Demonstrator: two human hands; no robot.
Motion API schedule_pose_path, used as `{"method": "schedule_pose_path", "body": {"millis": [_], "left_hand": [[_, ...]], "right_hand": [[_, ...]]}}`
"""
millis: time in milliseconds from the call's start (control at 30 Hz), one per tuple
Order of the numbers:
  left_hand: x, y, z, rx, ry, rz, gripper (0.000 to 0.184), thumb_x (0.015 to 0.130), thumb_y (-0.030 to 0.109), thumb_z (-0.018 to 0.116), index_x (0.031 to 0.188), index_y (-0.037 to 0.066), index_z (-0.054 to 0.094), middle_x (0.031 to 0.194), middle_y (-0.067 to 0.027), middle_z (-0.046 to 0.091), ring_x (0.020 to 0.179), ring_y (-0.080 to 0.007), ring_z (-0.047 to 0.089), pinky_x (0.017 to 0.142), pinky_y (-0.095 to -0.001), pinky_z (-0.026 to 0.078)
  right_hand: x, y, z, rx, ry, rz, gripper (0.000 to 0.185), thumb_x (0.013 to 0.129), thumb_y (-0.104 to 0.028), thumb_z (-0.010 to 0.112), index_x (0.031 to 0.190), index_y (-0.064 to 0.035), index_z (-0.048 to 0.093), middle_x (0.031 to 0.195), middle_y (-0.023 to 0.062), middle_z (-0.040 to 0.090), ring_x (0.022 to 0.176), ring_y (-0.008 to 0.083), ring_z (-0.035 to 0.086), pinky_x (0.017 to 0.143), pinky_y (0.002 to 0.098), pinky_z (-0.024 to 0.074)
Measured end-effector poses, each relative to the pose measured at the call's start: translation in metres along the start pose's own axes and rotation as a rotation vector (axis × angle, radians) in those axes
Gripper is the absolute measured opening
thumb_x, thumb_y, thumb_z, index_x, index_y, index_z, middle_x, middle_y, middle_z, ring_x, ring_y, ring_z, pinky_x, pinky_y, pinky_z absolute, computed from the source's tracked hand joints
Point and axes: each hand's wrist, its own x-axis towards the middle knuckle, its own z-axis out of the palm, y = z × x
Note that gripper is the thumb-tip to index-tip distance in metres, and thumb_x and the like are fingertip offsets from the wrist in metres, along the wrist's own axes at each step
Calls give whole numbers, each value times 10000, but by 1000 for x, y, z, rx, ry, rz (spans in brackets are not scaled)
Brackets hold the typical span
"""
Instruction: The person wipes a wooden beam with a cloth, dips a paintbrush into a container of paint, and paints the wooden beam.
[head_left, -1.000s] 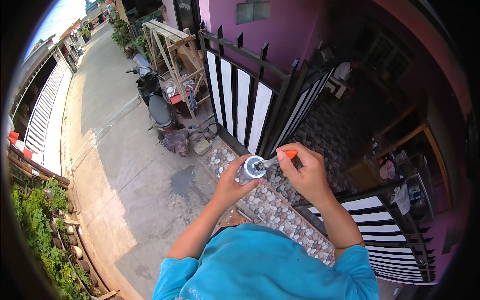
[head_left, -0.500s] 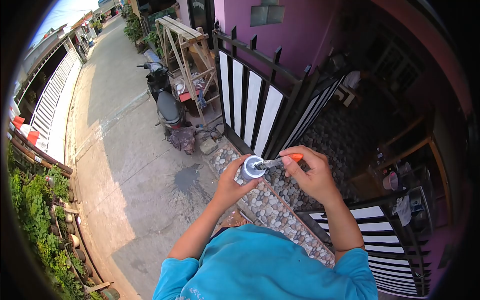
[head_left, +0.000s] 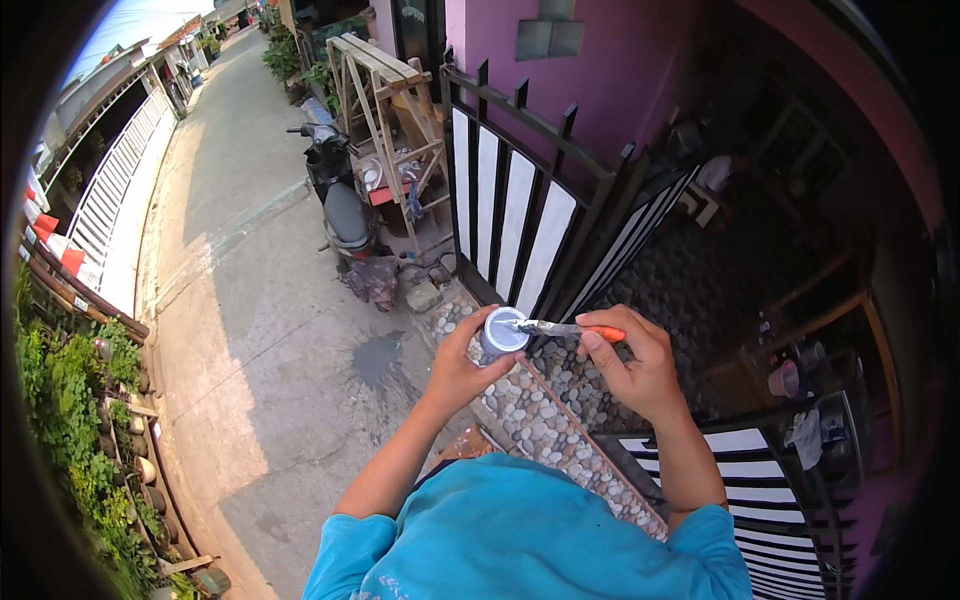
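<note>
The left forearm (head_left: 392, 450) slants forward and inward; the left hand (head_left: 460, 362) curls into a C, thumb and fingers parted in a rounded grip; the right forearm (head_left: 690, 455) leans inward too, more steeply; the right hand (head_left: 643, 368) stays level, thumb and fingers meeting in a pinch

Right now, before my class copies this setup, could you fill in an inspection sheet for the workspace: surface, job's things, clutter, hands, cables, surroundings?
Surface: pebbled strip beside grey pavement, which bears a dark splash-shaped stain.
Job's things: small container with pale contents; orange-handled brush, its tip at the container's mouth.
Clutter: crumpled dark bundle and a rough block near a parked scooter.
Hands: left hand grips the container; right hand holds the brush by its handle.
Cables: nothing seen.
Surroundings: black-and-white gate, purple wall, slatted wooden frame, green plants.
</note>
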Motion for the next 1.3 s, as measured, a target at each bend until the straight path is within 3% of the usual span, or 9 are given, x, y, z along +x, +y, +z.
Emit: {"method": "schedule_pose_path", "body": {"millis": [167,233,400,567,700,1000,1100,1300], "left_hand": [[5,6,-3,20,12,20,648,707,170,852,1261,9,557,1174,-152,643,1108,-263,623,960,-370,472],[6,8,-5,48,4,14,640,715,164,841,1265,2,556,1193,-121,648,1124,-207,612,980,-340,451],[11,3,-5,36,4,21,651,715,160,841,1271,-6,545,1181,-121,650,1121,-201,613,985,-336,448],[18,-4,-2,-11,-6,26,661,726,144,836,1292,0,526,1188,-111,636,1132,-190,600,1003,-333,435],[25,0,-1,-53,35,42,657,706,168,857,1259,-12,553,1154,-136,650,1090,-228,627,951,-344,473],[34,10,9,-199,7,-3,649,714,100,841,1263,-45,525,1165,-128,632,1099,-193,608,979,-337,460],[34,10,9,-213,-24,9,654,732,29,815,1289,-58,483,1205,-119,594,1139,-188,574,1008,-329,437],[22,1,2,-262,16,-16,664,723,20,817,1288,-69,480,1201,-138,595,1132,-204,582,1003,-337,445]], "right_hand": [[-2,23,21,315,134,262,186,951,-162,632,1030,5,649,801,67,661,681,133,660,641,242,514],[-2,28,24,512,240,438,208,978,-191,593,1024,6,640,772,56,653,658,122,653,607,228,503],[0,47,16,618,361,553,236,998,-212,547,1010,7,634,735,57,639,615,123,633,569,230,487],[-4,71,16,958,423,733,232,976,-210,564,992,8,641,721,54,631,593,148,611,567,267,492],[-11,83,21,1134,431,838,222,966,-210,575,973,2,644,700,43,616,602,149,592,581,277,499],[-20,98,23,1324,460,859,193,959,-262,607,959,-72,640,851,95,703,778,214,688,689,332,558],[-9,97,9,1355,525,791,176,957,-248,613,956,-74,640,854,101,704,777,217,692,697,333,569],[44,83,-64,1285,731,456,165,968,-209,596,934,-50,625,881,120,707,789,213,706,700,320,599]]}}
